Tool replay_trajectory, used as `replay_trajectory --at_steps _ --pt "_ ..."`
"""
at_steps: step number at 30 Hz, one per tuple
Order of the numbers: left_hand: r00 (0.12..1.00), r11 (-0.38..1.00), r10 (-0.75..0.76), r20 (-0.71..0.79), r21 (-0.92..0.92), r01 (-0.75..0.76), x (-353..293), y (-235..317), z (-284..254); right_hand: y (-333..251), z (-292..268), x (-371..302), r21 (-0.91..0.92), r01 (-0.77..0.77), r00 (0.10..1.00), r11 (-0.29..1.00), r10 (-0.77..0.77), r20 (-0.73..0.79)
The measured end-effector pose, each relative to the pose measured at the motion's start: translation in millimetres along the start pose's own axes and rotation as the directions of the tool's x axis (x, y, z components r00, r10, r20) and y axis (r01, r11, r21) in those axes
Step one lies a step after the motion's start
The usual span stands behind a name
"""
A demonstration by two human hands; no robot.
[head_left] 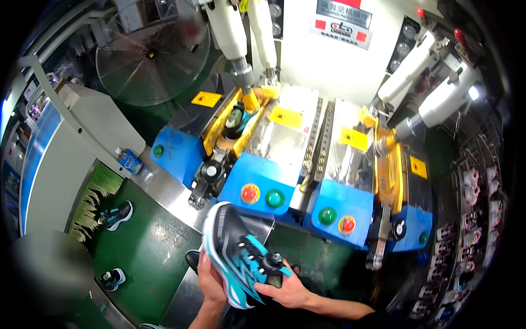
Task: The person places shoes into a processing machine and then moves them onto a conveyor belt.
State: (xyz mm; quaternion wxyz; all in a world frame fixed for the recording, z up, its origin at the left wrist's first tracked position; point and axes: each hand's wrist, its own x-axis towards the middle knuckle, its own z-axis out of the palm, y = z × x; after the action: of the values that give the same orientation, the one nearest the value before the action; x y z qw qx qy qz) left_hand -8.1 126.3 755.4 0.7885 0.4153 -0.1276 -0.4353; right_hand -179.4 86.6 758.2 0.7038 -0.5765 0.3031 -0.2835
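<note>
Between my two hands is a black sneaker (226,233) with turquoise stripes and a white and turquoise sole, its toe tilted up and away from me. A dark shoe last with a knob (272,261) sticks out of its opening. My left hand (211,281) is closed along the sole at the left side. My right hand (289,291) grips the heel and collar, its thumb on the turquoise side. Just beyond stands a blue and yellow shoe press (257,170); a similar shoe (234,122) sits in its left bay under a white cylinder (229,33).
On the green belt (148,241) at the left lie two more sneakers, one (116,215) by a fringed curtain (93,203) and one (113,279) nearer. A bottle (129,160) stands on the metal ledge. A rack of shoes (466,236) lines the right; a fan (152,55) stands behind.
</note>
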Motion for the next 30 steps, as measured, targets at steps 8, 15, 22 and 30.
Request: replay_trajectory --at_steps 8,15,22,30 --pt "0.801 0.428 0.266 0.536 0.679 -0.596 213 5 27 -25 -54 39 -0.042 0.057 0.998 0.997 -0.058 -0.033" --pt "0.835 -0.001 0.065 0.546 0.837 -0.547 437 -62 90 -61 -17 74 -0.064 -0.01 0.958 0.998 -0.009 -0.286" --pt "0.881 0.673 -0.155 0.448 0.7 -0.237 464 -5 88 -63 -16 107 0.053 -0.187 0.874 0.981 0.191 -0.448" --pt "0.997 0.983 0.055 -0.059 -0.174 -0.065 295 68 -99 -98 -37 310 0.421 -0.385 0.803 0.821 0.523 -0.285"
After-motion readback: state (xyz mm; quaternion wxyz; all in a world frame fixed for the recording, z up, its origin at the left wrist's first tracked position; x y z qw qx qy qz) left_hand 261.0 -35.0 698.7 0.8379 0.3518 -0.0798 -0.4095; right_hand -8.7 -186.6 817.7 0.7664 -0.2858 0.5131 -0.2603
